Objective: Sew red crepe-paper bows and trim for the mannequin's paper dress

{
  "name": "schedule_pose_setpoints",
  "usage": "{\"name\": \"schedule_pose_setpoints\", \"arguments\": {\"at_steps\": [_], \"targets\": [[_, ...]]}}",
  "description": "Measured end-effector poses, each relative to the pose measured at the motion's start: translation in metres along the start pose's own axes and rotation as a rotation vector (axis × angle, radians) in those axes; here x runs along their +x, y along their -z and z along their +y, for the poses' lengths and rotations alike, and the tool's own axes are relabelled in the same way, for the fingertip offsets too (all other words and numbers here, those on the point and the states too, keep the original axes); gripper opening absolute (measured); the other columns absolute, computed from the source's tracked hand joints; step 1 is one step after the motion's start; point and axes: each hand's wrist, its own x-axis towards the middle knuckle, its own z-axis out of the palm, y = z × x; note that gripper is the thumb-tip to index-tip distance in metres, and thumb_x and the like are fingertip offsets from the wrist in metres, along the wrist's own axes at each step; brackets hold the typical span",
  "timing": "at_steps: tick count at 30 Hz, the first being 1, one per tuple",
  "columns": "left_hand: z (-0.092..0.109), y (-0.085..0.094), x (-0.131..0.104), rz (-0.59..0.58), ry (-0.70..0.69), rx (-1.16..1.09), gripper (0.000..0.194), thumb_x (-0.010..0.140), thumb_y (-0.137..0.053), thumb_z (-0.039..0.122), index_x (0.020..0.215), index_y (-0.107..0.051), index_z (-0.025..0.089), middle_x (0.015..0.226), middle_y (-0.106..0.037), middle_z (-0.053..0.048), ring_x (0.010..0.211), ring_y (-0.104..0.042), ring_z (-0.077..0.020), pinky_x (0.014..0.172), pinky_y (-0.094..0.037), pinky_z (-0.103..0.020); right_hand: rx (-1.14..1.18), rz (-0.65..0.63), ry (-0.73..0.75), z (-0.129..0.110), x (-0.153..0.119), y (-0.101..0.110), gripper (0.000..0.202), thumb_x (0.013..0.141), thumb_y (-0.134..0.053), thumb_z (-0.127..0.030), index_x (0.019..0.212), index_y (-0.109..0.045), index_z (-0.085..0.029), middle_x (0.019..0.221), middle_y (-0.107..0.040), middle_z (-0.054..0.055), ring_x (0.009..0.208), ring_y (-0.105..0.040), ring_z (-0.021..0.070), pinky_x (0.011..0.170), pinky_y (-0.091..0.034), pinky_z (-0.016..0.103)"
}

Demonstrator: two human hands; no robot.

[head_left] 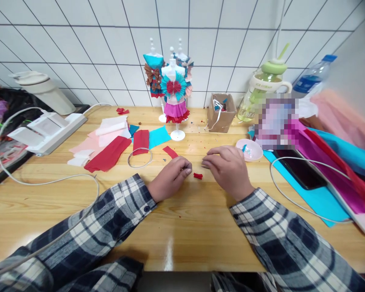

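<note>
Between my two hands a small folded piece of red crepe paper (198, 176) lies on the wooden table. My left hand (172, 177) is just to its left, fingers curled and thumb against the forefinger. Whatever it may hold is hidden or too small to name. On the other side my right hand (228, 169) is bent with its fingertips drawn together, pointing left; nothing in the pinch can be made out. A red paper strip (170, 152) lies just beyond my left hand. Small dress forms (172, 93) wearing crepe-paper outfits stand against the wall.
Red, pink and blue paper sheets (108, 154) spread at left, near a power strip (48, 134). A cardboard box (221, 113), a pink dish (249, 150), a bottle (263, 89), a phone (301, 168) and more paper are at right. Cables (48, 183) cross the table.
</note>
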Motion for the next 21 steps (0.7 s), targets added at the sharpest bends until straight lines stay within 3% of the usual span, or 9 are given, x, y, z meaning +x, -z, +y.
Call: {"name": "schedule_pose_setpoints", "arguments": {"at_steps": [2, 4, 6, 8, 11, 16, 21], "targets": [[-0.001, 0.001, 0.000, 0.007, 0.079, -0.055, 0.020, 0.092, -0.041, 0.028, 0.079, -0.052, 0.017, 0.079, -0.056, -0.003, 0.076, -0.051, -0.0151, 0.069, -0.045, -0.029, 0.059, 0.063, -0.076, 0.005, 0.001, 0.005, 0.015, 0.089, -0.055, -0.029, 0.089, -0.069, -0.025, 0.094, -0.068, 0.005, 0.093, -0.058, 0.0218, 0.087, -0.039, 0.040], [-0.001, 0.003, 0.001, -0.011, 0.152, -0.118, 0.021, 0.091, -0.043, 0.031, 0.079, -0.053, 0.017, 0.077, -0.056, -0.002, 0.073, -0.051, -0.0145, 0.067, -0.045, -0.028, 0.221, 0.089, -0.141, 0.005, 0.002, 0.008, 0.020, 0.089, -0.055, -0.031, 0.104, -0.066, -0.025, 0.098, -0.068, 0.005, 0.091, -0.059, 0.0210, 0.083, -0.043, 0.038], [0.000, 0.005, 0.001, -0.047, 0.196, -0.179, 0.022, 0.090, -0.044, 0.033, 0.080, -0.054, 0.017, 0.077, -0.057, -0.001, 0.073, -0.052, -0.0145, 0.068, -0.046, -0.028, 0.418, 0.003, -0.137, -0.001, 0.002, 0.008, 0.034, 0.085, -0.060, -0.033, 0.119, -0.059, -0.026, 0.104, -0.068, 0.005, 0.091, -0.060, 0.0196, 0.076, -0.047, 0.034], [0.002, 0.006, 0.001, -0.089, 0.212, -0.225, 0.023, 0.090, -0.045, 0.034, 0.082, -0.057, 0.016, 0.080, -0.059, -0.002, 0.076, -0.053, -0.0152, 0.070, -0.046, -0.029, 0.530, -0.116, -0.053, -0.009, 0.001, 0.004, 0.034, 0.083, -0.064, -0.032, 0.117, -0.061, -0.028, 0.103, -0.069, 0.003, 0.090, -0.061, 0.0186, 0.075, -0.048, 0.032], [0.006, 0.006, 0.001, -0.145, 0.207, -0.262, 0.024, 0.090, -0.046, 0.036, 0.087, -0.060, 0.016, 0.083, -0.062, -0.003, 0.079, -0.056, -0.0162, 0.073, -0.047, -0.029, 0.545, -0.162, 0.023, -0.018, -0.001, -0.004, 0.015, 0.085, -0.061, -0.029, 0.098, -0.069, -0.029, 0.088, -0.071, 0.001, 0.083, -0.063, 0.0168, 0.077, -0.048, 0.032], [0.006, 0.006, 0.001, -0.205, 0.206, -0.281, 0.024, 0.090, -0.047, 0.036, 0.089, -0.061, 0.016, 0.083, -0.064, -0.003, 0.078, -0.058, -0.0155, 0.072, -0.048, -0.029, 0.464, -0.176, 0.049, -0.018, -0.002, -0.008, 0.015, 0.089, -0.056, -0.026, 0.092, -0.071, -0.026, 0.080, -0.071, 0.001, 0.076, -0.061, 0.0157, 0.072, -0.046, 0.030], [0.000, 0.003, 0.002, -0.039, 0.118, -0.052, 0.022, 0.088, -0.051, 0.032, 0.098, -0.064, 0.018, 0.090, -0.064, -0.006, 0.085, -0.057, -0.0182, 0.078, -0.046, -0.033, 0.447, -0.116, -0.048, -0.017, 0.000, -0.004, 0.020, 0.087, -0.057, -0.021, 0.102, -0.068, -0.026, 0.083, -0.071, 0.002, 0.077, -0.061, 0.0168, 0.072, -0.047, 0.031]]}}
